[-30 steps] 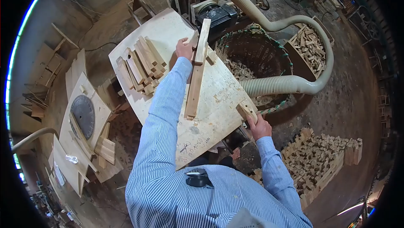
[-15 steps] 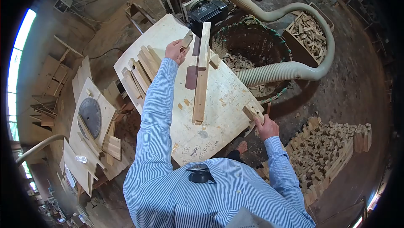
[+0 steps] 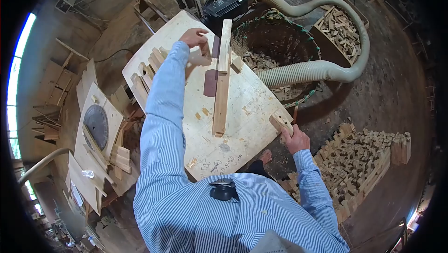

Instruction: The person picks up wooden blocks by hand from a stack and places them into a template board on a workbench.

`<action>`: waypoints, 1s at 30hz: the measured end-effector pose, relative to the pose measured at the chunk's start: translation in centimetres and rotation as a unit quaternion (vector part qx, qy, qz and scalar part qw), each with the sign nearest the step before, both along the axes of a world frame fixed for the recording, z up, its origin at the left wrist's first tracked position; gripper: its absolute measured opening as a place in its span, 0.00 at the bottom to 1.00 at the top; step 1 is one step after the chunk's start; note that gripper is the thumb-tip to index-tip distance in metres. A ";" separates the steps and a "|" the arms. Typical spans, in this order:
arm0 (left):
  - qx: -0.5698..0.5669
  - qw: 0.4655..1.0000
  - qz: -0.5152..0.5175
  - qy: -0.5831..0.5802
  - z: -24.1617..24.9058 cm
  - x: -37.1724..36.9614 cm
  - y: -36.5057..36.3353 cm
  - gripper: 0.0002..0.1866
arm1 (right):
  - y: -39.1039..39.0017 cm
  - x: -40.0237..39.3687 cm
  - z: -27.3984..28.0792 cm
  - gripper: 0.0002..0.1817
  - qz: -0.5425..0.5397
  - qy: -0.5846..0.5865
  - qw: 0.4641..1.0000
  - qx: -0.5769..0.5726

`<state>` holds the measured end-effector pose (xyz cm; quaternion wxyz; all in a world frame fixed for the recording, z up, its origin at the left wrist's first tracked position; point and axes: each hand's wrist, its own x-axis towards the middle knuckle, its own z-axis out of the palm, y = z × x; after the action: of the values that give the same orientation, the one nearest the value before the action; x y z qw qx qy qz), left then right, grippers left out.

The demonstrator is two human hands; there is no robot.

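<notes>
My left hand point(image 3: 196, 39) is bent over the far part of a pale work table point(image 3: 247, 127). A short wooden block point(image 3: 199, 59), smeared by motion, is under its fingers and seems gripped by them; the thumb stands apart. Just right of it, a wooden bar point(image 3: 226, 43) stands over a long wooden strip point(image 3: 220, 106) on the table, beside a reddish-brown inset point(image 3: 210, 83). My right hand point(image 3: 297, 140) is closed around a wooden handle point(image 3: 281, 124) at the table's right corner. Several wooden sticks point(image 3: 149, 68) lie left of my left forearm, partly hidden by it.
A black motor point(image 3: 225, 10) sits behind the table. A ribbed hose point(image 3: 303, 73) runs over a wicker basket point(image 3: 280, 33) holding wood offcuts. Stacked blocks point(image 3: 354, 164) are on the floor at right. A bench with a circular saw blade point(image 3: 97, 124) stands at left.
My left hand has turned over and drawn slightly away from the bar, with the block now lower and blurred. My right hand keeps its grip. The view has shifted a little.
</notes>
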<state>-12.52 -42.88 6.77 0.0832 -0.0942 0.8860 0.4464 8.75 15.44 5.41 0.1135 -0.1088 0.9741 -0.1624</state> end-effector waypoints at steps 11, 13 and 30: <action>-0.139 0.945 0.268 0.126 -6.9 5.2 10.6 0.26 | 0.1 0.0 -0.8 0.28 0.003 0.008 1.000 0.000; -0.155 0.936 0.275 0.157 -6.2 6.1 12.1 0.26 | 0.1 0.2 -0.8 0.28 0.004 0.006 1.000 0.002; -0.129 0.932 0.308 0.139 -6.3 6.9 11.2 0.19 | -0.2 0.1 -0.6 0.30 0.001 0.002 1.000 0.001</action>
<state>-5.60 -31.70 0.50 -0.1953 -0.3090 0.8663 0.3406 8.90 15.28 4.78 0.1119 -0.1101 0.9744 -0.1612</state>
